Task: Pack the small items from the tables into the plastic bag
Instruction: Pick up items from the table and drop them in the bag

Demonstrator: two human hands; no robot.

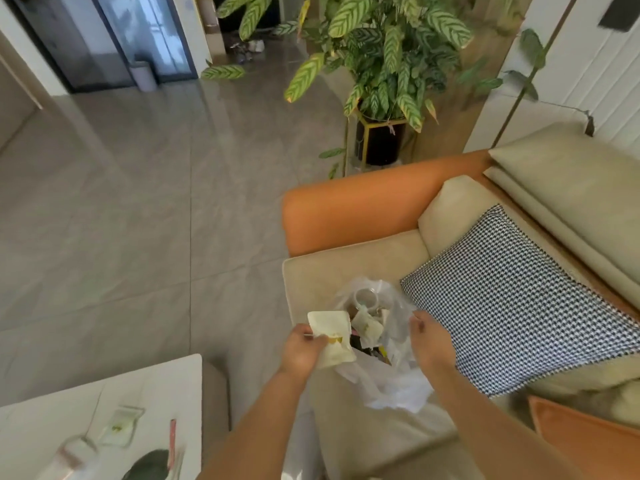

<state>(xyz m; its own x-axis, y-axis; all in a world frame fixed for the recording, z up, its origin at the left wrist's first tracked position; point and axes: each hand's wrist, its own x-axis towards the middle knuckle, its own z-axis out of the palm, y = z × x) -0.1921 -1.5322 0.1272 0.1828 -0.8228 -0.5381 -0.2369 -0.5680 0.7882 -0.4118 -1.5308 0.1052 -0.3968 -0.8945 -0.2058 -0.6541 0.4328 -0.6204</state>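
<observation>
The left hand is pinching a light, limp sachet by its lower edge, while the right hand is gripping the thin, slippery plastic bag at its rim.

We see a thin, crinkly clear plastic bag on the matt beige cloth sofa, whose orange armrest looks smooth, leather-like. Upper left, the grey floor tiles are glossy.
</observation>
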